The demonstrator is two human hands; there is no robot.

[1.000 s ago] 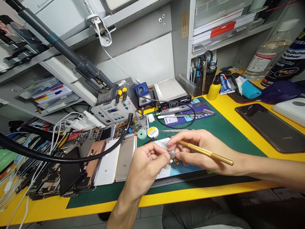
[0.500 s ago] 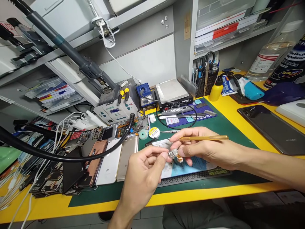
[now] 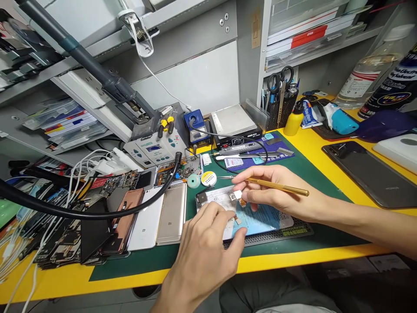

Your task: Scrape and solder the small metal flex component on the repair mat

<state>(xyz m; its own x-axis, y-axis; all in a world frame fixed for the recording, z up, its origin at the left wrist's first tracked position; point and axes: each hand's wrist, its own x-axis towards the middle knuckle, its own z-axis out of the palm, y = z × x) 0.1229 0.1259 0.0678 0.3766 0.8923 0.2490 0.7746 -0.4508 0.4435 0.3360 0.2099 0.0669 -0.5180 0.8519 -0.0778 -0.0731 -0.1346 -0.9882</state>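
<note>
1. Right hand [image 3: 278, 198] grips a slim golden rod [image 3: 286, 188] and pinches a small, boxy silvery module [image 3: 238, 194] above the glossy blue-white panel [image 3: 262, 217].
2. Left hand [image 3: 206, 241] curves open beside a thin flex piece [image 3: 237, 220]; contact is unclear.

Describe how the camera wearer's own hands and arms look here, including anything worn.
The left hand and right hand are ungloved, with no ring or watch visible. The left forearm and right forearm show no sleeve, cable or marking. Dark clothing covers the lap.
</note>
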